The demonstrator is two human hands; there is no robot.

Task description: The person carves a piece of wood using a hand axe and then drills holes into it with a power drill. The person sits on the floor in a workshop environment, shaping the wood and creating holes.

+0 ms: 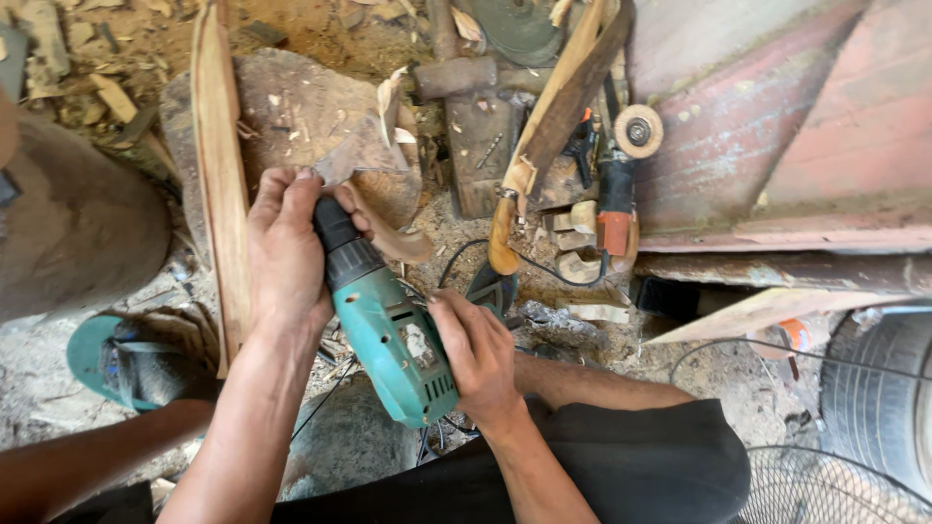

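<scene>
The left hand wraps its grip around the black front of the green drill, pressing the curved wood piece beyond it. The right hand grips the drill's near right side.

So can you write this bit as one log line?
left hand: on drill front | right hand: on drill body | wood piece: at tip

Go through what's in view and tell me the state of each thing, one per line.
Green electric drill: held in both hands, nose against the wood.
Left hand: wrapped around the drill's black front end.
Right hand: gripping the drill's rear body.
Curved wood piece: under the drill's nose.
Hammer: lying idle on the ground.
Angle grinder: lying unused.
</scene>
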